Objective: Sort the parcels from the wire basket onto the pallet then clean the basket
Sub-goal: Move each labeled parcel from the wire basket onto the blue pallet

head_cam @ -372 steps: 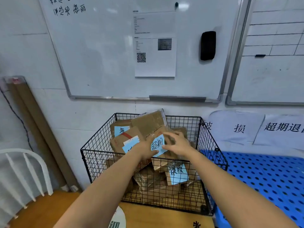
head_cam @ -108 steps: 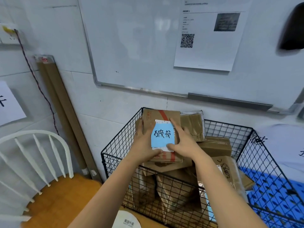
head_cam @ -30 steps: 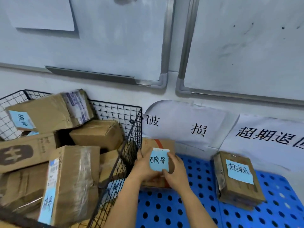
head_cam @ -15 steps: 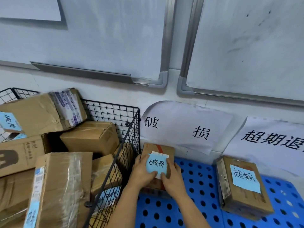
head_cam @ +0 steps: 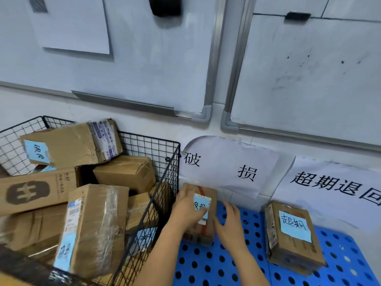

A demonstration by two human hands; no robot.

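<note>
Left hand [head_cam: 188, 211] lies flat on the parcel [head_cam: 206, 223]; right hand [head_cam: 228, 223] spread just beside it.

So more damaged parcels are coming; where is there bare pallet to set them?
Free: the pallet strip between the just-placed parcel and the overdue parcel, and its near edge. Crowded: the basket, heaped with boxes, tight against the placed parcel.

Both bare forearms reach forward. The left hand [head_cam: 186, 209] lies flat, palm down, fingers curled. The right hand [head_cam: 231, 221] hovers just beside it, fingers spread loosely.
</note>
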